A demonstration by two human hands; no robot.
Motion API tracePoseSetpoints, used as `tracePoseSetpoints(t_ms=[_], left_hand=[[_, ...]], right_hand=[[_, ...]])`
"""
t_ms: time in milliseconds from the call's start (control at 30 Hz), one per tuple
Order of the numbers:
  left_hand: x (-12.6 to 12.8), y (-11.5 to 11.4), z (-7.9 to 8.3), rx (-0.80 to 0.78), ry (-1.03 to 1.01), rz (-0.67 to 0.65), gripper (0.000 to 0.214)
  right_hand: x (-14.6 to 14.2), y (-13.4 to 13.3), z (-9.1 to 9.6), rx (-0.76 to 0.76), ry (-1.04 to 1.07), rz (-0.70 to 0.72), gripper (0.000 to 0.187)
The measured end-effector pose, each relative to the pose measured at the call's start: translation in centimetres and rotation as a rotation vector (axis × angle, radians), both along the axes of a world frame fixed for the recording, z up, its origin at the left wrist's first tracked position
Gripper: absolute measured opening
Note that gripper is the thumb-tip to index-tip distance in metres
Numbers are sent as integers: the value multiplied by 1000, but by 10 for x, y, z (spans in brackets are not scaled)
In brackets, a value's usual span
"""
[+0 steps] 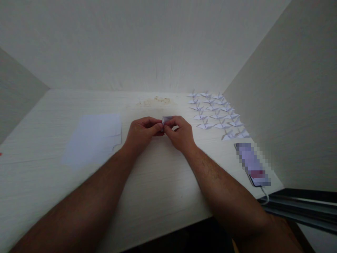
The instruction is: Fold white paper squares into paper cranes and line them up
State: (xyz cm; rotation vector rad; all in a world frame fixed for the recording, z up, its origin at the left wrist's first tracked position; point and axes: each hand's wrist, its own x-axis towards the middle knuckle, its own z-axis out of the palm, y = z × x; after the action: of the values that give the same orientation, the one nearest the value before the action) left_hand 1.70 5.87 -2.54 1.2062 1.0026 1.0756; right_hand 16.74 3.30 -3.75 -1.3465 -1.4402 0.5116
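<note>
Between my two hands is a small piece of folded white paper point(166, 119), pinched by the fingertips over the middle of the table. My left hand point(143, 130) grips its left side with thumb and fingers. From the other side, my right hand point(180, 130) holds it between thumb and forefinger. The fingers cover most of the paper, so its exact shape cannot be made out. Several folded white paper cranes point(217, 115) stand in rows to the right, beyond my right hand. A stack of white paper sheets point(94, 137) lies left of my left hand.
A phone point(250, 163) with a blurred-out screen lies near the right edge, a white cable point(265, 196) running from it. The pale table point(163, 196) meets a wall point(137, 45) at the back and another on the right. Brownish marks point(162, 100) spot the table's far side.
</note>
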Motion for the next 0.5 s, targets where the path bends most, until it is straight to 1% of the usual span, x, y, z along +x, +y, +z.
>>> tracePoseSetpoints(t_ms=[100, 200, 333, 433, 500], left_hand=[[0, -1, 2, -3, 43, 19, 26], [0, -1, 2, 11, 69, 29, 25], [0, -1, 3, 31, 95, 28, 28], [1, -2, 3, 56, 95, 34, 30], [0, -1, 3, 75, 109, 31, 29]], right_hand=[[0, 1, -1, 33, -44, -2, 7], [-1, 1, -1, 29, -47, 20, 8], [-3, -1, 2, -58, -11, 31, 8], [-3, -2, 4, -143, 76, 61, 11], [-2, -2, 4, -172, 141, 87, 11]])
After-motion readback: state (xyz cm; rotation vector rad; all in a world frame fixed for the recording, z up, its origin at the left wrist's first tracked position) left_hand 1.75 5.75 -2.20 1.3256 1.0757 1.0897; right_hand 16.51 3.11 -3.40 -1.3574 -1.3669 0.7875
